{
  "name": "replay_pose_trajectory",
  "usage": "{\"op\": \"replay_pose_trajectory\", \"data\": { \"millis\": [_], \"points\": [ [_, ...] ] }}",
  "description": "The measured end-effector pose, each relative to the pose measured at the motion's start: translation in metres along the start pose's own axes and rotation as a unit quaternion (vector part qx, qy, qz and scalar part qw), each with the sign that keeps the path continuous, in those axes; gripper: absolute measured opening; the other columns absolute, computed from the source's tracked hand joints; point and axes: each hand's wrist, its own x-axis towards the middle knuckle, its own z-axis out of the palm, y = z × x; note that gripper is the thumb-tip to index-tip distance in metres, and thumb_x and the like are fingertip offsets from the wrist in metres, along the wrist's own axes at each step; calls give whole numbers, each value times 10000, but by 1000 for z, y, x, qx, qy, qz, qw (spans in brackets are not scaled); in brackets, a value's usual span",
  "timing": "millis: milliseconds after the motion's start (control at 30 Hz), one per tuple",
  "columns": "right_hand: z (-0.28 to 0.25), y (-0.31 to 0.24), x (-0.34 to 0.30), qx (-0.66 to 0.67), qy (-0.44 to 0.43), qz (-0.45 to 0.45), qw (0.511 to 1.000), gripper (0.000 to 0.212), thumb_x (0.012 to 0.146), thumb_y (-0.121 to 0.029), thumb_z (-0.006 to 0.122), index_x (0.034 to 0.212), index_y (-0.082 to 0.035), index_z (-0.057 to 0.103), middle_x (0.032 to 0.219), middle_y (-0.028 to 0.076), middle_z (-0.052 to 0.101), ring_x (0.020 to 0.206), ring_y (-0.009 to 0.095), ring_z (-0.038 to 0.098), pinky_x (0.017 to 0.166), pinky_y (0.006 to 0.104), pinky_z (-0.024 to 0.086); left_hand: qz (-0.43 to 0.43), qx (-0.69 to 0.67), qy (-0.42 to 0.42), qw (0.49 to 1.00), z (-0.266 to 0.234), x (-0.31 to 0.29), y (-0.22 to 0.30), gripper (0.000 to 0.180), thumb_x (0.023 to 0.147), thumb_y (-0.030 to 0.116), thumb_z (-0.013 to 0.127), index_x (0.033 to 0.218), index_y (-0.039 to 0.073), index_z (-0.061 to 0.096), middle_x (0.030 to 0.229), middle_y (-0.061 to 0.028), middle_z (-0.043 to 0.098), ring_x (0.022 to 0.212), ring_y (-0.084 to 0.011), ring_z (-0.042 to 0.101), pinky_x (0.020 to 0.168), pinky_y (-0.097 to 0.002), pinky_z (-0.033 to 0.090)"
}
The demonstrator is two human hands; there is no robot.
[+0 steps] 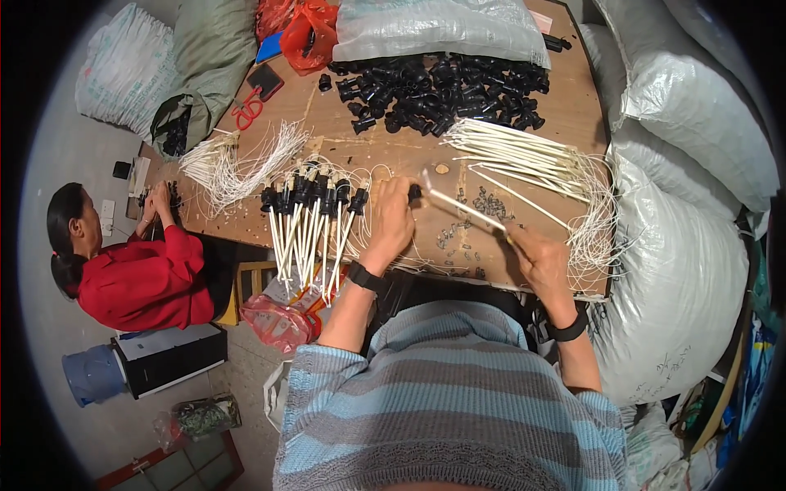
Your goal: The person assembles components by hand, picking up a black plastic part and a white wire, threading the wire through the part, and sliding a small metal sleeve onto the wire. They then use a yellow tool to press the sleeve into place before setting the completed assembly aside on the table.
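Over the middle of the table my left hand is closed on a small black plastic fitting at its fingertips. To its right, my right hand grips one end of a slim white tube. The tube slants up and left, its far end close to the fitting; whether they touch I cannot tell. Left of my left hand lies a bunch of white tubes with black fittings at their upper ends. Between my hands, small dark clips are scattered on the wooden table.
A heap of black fittings lies at the back, before a white woven sack. White tubes with thin wires lie at right; white wires lie at left. Stuffed sacks line the right. A person in red works at left.
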Motion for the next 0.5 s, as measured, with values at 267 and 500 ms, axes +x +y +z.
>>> {"op": "replay_pose_trajectory", "data": {
  "millis": [267, 500],
  "points": [
    [11, -12, -2, -45, -25, -54, 997, 370, 807, -48, 625, 1163, -142, 661, 634, 86, 539, 530, 249, 557, 473, 372, 414, 123, 35, -57, 990, 10, -6, 7, 231, 760, -97, 536, 940, 41, 578, 1041, -155, 630, 1081, -355, 555, 972, -451, 408],
    [14, 21, 5, -35, 31, 40, 998, 401, 845, -70, 643, 1240, -131, 620, 634, 65, 590, 527, 187, 552, 493, 292, 426, 105, 183, -54, 976, -7, -7, 30, 242, 785, 87, 659, 1021, 65, 607, 967, -97, 686, 1022, -284, 623, 1011, -481, 389]
  ]
}}
